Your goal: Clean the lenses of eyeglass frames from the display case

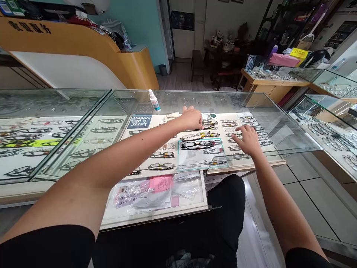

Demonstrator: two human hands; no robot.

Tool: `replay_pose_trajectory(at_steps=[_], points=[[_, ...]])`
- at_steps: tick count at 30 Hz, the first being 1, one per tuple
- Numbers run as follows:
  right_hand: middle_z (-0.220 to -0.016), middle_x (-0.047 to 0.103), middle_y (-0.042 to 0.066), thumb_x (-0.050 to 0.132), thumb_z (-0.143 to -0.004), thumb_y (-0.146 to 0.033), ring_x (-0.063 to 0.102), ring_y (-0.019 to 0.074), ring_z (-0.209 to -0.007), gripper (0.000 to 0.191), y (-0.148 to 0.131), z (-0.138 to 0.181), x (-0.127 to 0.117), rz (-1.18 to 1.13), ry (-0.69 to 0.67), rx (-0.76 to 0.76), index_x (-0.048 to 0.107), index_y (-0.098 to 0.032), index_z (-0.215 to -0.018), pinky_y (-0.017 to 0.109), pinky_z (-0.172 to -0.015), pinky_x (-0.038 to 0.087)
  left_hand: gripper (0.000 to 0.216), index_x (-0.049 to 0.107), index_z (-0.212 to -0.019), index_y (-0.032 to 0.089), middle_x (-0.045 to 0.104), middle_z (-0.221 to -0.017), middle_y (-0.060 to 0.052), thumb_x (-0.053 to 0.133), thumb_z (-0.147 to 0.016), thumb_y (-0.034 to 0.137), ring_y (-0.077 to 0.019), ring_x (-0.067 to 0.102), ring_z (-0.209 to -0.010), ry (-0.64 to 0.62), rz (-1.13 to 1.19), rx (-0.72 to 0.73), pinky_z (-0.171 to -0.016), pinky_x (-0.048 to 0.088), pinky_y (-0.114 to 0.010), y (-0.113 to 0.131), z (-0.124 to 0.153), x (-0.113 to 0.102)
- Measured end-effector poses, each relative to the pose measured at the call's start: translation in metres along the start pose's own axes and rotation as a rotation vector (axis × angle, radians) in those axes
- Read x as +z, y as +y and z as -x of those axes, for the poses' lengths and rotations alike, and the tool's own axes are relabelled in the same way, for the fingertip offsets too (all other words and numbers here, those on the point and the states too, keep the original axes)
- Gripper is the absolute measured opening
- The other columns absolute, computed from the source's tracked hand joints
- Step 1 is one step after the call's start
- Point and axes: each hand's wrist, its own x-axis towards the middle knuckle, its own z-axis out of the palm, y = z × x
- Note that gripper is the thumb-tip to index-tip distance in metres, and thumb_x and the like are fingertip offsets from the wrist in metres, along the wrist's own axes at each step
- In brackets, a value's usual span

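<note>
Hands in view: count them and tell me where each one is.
2: the left hand is over the middle of the glass counter, and the right hand is farther right, over rows of eyeglasses.

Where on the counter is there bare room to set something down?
Along the far glass top, the strip right of the spray bottle and beyond the left hand looks bare. Eyeglasses crowd the area around that hand and the right hand; plastic packets fill much of the open drawer.
</note>
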Motion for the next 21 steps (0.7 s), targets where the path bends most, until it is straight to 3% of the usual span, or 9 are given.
replay_pose_trajectory(at_steps=[5,12,21], points=[[-0.142,0.068,0.019,0.058,-0.105,-0.060,0.059,0.0458,-0.129,0.043,0.000,0.000,0.000,-0.024,0.002,0.008,0.071,-0.025,-0.127,0.063,-0.109,0.050,0.032,0.073,-0.065,0.020,0.079,-0.087,-0.014,0.082,-0.089,0.041,-0.0437,0.054,-0.130,-0.019,0.000,-0.011,-0.114,0.035,-0.057,-0.006,-0.006,0.003],[-0.141,0.068,0.019,0.057,-0.105,-0.060,0.059,0.0458,-0.128,0.043,-0.002,0.001,-0.002,-0.031,-0.011,0.015,0.071,-0.025,-0.127,0.063,-0.108,0.050,0.057,0.052,-0.050,0.022,0.064,-0.068,-0.016,0.069,-0.096,0.050,-0.0450,0.055,-0.127,-0.062,-0.026,-0.023,-0.114,0.035,-0.059,-0.007,-0.009,0.003],[-0.140,0.069,0.018,0.057,-0.105,-0.061,0.059,0.0450,-0.126,0.042,0.000,0.001,0.000,-0.026,0.012,0.001,0.071,-0.026,-0.125,0.062,-0.107,0.049,0.056,0.061,-0.058,0.022,0.064,-0.071,-0.016,0.066,-0.099,0.060,-0.0472,0.053,-0.131,-0.069,0.002,-0.065,-0.118,0.032,-0.060,-0.015,-0.012,0.002]])
